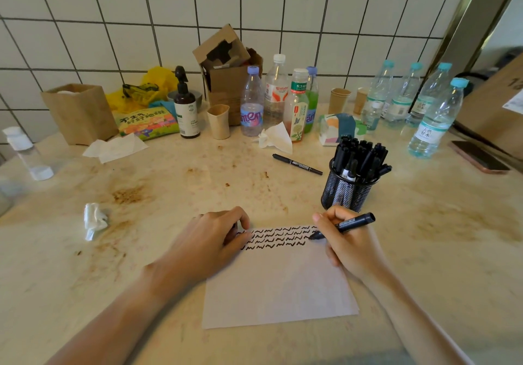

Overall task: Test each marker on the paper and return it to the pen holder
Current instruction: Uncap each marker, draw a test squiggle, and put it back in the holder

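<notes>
So the right hand [349, 247] is pinching a black marker [346, 225] in a normal writing grip, tip down on the white paper [278, 285] at the far right end of the squiggle rows, cap end pointing off toward 2 o'clock. The left hand [210, 241] sits on the paper's top left corner with fingers curled over; there's something dark under the fingertips that might be the marker's cap, but I honestly can't tell, so I'd just call it pinning the sheet down. The mesh pen holder [349, 187] is just past the right hand at about 1 o'clock, stuffed with black markers, caps up. One more loose marker [297, 163] lies flat on the stained tabletop [175, 192] at roughly 12 o'clock from the paper, left of the holder. Progress-wise: there are about three rows of black wavy test marks across the top of the sheet, so I'd guess a good bunch of markers are done already, with the third row not quite filled on the right. Left to do, as I read it: finish this stroke, cap it, drop it in the holder, and deal with that stray one. Can't say how many in the holder are untested.
</notes>
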